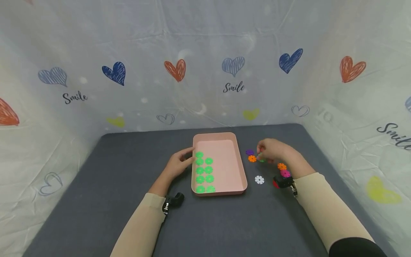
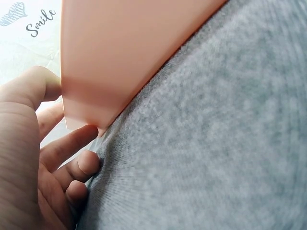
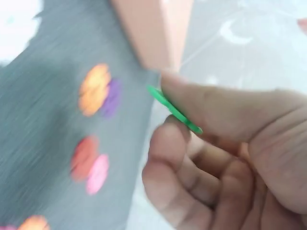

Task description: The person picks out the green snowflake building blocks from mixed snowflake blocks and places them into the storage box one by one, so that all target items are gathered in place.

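My right hand (image 1: 273, 150) pinches a green flower-shaped disc (image 3: 169, 106) between thumb and forefinger, seen nearly edge-on in the right wrist view. It is above the table, right of a shallow pink tray (image 1: 228, 162). Several green notched discs (image 1: 199, 170) lie in two columns along the tray's left side. My left hand (image 1: 176, 165) touches the tray's left side with its fingers spread, as the left wrist view (image 2: 62, 148) also shows. Near my right hand lie a purple disc (image 1: 249, 152) and an orange disc (image 1: 252, 159); other discs are partly hidden by that hand.
A white disc (image 1: 259, 180) lies right of the tray. Another orange disc (image 1: 282, 166) and a magenta disc (image 1: 285, 173) overlap beside the right wrist, and a red disc (image 1: 275, 184) is partly covered by the wrist camera. A patterned curtain (image 1: 205, 100) surrounds the grey table (image 1: 135, 171).
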Motion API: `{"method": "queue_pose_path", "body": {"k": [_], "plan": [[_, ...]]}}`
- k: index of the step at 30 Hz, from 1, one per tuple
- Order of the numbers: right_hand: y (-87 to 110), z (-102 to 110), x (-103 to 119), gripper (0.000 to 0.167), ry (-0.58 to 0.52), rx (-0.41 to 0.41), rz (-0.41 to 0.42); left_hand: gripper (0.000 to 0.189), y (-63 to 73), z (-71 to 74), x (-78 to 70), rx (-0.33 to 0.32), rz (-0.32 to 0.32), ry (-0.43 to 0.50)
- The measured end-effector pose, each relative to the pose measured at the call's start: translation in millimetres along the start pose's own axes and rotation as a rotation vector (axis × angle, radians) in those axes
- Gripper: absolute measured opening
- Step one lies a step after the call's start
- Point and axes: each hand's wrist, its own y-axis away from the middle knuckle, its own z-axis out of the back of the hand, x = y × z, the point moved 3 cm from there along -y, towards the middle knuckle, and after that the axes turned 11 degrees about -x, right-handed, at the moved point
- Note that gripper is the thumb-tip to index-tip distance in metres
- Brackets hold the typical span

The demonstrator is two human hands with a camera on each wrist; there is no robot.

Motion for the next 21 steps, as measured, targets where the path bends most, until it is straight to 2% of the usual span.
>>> {"method": "queue_pose_path", "body": {"k": [2,6,8,12,14,16,18,21], "plan": [[-10.8,3,18,0.01,-0.023,-0.068,0.003,0.049,-0.4,1.8,-1.2,-0.003,0.002,-0.003],[-31.2,0,56,0.026,-0.048,-0.148,0.011,0.05,-0.7,2.9,-1.2,-0.003,0.004,-0.002],[-40.8,-5,75,0.036,-0.076,-0.157,0.035,0.05,-1.2,2.8,-0.6,0.004,0.001,0.003],[-62.0,-23,103,0.051,-0.096,-0.121,0.1,0.051,-2.3,3.0,0.6,0.014,-0.008,0.012],[-72.8,-35,112,0.052,-0.058,-0.108,0.123,0.051,-2.4,3.5,1.2,0.01,-0.005,0.019],[-82.5,-48,119,0.049,0.037,-0.113,0.137,0.051,-2.2,3.7,1.9,0.006,-0.002,0.026],[-90.7,-60,121,0.046,0.161,-0.135,0.147,0.05,-1.5,3.0,2.6,0.006,0.002,0.025],[-99.3,-79,119,0.037,0.257,-0.136,0.164,0.05,-0.1,0.0,2.6,0.02,-0.001,0.017]]}}
